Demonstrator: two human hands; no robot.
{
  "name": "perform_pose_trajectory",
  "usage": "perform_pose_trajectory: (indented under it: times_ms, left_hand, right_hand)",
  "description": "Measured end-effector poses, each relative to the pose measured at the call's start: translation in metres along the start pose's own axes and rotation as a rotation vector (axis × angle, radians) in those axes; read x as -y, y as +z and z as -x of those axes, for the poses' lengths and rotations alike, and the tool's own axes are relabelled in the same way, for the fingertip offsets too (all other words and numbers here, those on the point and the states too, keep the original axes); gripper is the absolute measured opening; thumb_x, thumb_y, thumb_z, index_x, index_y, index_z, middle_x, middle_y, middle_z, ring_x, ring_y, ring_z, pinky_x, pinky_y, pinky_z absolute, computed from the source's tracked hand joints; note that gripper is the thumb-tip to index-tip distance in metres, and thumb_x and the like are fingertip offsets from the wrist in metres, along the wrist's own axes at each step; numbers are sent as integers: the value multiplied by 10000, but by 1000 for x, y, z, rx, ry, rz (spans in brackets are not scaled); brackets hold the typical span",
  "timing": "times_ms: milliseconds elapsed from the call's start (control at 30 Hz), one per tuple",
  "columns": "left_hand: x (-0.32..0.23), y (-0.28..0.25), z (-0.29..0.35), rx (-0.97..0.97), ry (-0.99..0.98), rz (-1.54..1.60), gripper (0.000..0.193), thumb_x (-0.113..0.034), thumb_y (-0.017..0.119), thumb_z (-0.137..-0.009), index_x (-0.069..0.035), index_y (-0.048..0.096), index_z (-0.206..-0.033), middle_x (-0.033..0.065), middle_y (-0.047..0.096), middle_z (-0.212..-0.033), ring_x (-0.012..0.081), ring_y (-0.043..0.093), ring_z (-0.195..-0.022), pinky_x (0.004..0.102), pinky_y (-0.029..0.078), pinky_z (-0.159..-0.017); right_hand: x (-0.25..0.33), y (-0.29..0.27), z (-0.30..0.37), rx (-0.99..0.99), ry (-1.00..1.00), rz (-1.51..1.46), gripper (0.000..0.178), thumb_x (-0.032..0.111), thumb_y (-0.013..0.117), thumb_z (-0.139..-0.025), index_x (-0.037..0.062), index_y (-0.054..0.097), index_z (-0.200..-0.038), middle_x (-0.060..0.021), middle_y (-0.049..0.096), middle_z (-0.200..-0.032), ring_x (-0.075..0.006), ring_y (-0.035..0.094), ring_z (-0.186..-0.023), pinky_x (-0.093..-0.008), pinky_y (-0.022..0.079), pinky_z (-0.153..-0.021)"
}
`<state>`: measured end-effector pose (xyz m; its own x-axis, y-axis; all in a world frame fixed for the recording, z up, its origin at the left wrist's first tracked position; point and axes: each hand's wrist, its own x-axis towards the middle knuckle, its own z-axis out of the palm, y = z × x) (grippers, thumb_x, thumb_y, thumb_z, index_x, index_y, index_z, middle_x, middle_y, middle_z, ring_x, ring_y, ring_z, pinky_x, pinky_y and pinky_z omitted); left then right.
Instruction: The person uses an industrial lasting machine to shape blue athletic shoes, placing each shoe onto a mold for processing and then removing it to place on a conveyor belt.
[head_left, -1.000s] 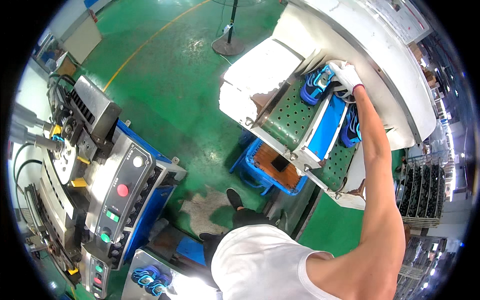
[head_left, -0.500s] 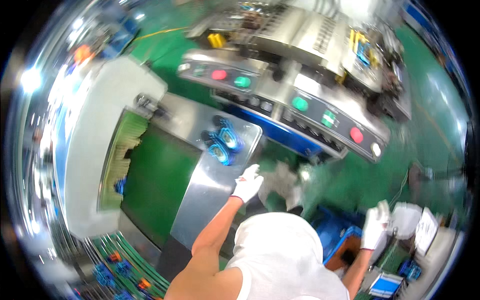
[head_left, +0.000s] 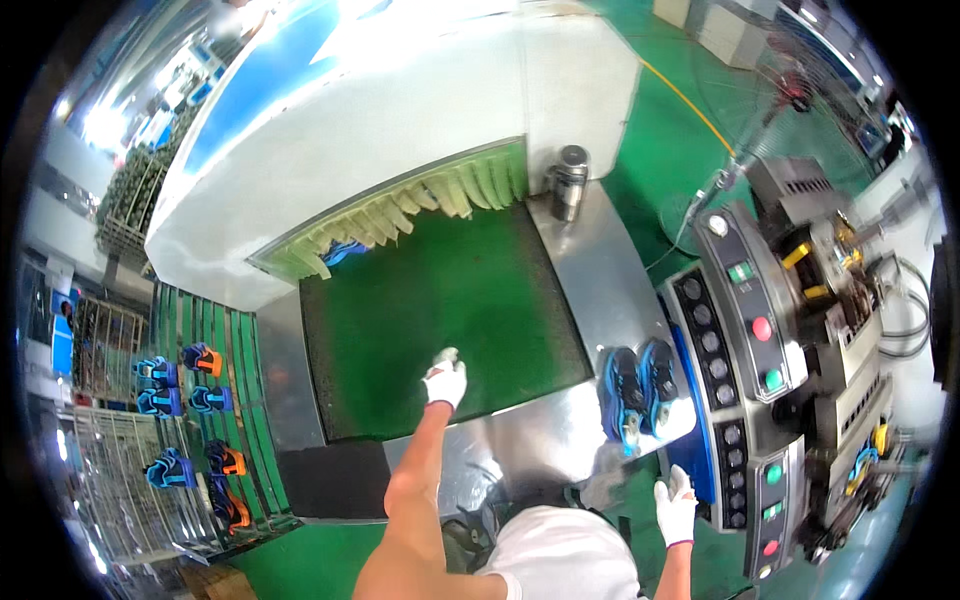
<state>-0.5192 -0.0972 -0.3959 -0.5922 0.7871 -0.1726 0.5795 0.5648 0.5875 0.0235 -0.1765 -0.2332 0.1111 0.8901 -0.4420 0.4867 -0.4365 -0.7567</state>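
Note:
My left hand [head_left: 445,380], in a white glove, hovers over the near part of a green conveyor belt [head_left: 440,300]; its fingers are loosely bent with nothing seen in them. My right hand [head_left: 675,507], also gloved in white, is low on the right, between the corner of the metal table [head_left: 545,425] and the machine; its fingers are apart and hold nothing. Two dark shoes with blue trim, one shoe [head_left: 625,395] beside another shoe [head_left: 657,385], rest on the table's right end. Neither hand touches them.
Beyond the belt stands a white housing [head_left: 430,130] with a fringed curtain [head_left: 400,210], where a blue item [head_left: 343,252] shows. A steel flask [head_left: 571,183] stands at the table's far corner. On the right is a machine with a button panel [head_left: 750,310]; on the left, a slatted rack [head_left: 240,400] carries several shoes.
My view has swung left toward the belt. My left hand has gone from beside the shoes to above the belt; my right has left the blue bin's side and is near the machine.

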Motion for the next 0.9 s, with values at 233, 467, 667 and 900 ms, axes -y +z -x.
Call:
perform_pose_trajectory:
  times_ms: [233, 467, 667, 900]
  left_hand:
    - [61, -66, -153, -185, -33, -166, 655, -137, 645, -897, -98, 441, -1517, 234, 457, -1532, 407, 492, -1380, 465, 440, -1125]
    - [62, -203, -369, -568, -100, -371, 525, -331, 617, -949, -10, 556, -1359, 306, 516, -1432, 464, 557, -1258, 555, 464, -1050]
    - [128, -205, -402, -335, -184, -479, 485, -446, 509, -991, -47, 662, -1222, 253, 693, -1175, 432, 643, -1141, 541, 503, -980]
    - [87, -157, -243, -497, 173, -186, 255, -193, 653, -958, -104, 644, -1196, 187, 648, -1123, 399, 615, -1111, 496, 497, -971]
  right_hand:
    - [24, 10, -28, 115, 247, 394, 547, 75, 717, -899, -87, 534, -1388, -251, 617, -1360, -301, 599, -1294, -396, 476, -1093]
    - [-39, -53, 23, 194, 378, 914, 549, 335, 742, -930, -12, 628, -1339, -206, 713, -1217, -336, 671, -1115, -395, 523, -989]
    - [-61, -60, 22, 146, 610, 608, 505, 257, 750, -938, 15, 631, -1365, -139, 722, -1190, -203, 661, -951, -358, 565, -817]
    - [-11, -13, -12, 44, 514, 337, 473, 196, 726, -895, -40, 619, -1291, -180, 704, -1161, -269, 694, -1072, -384, 556, -919]
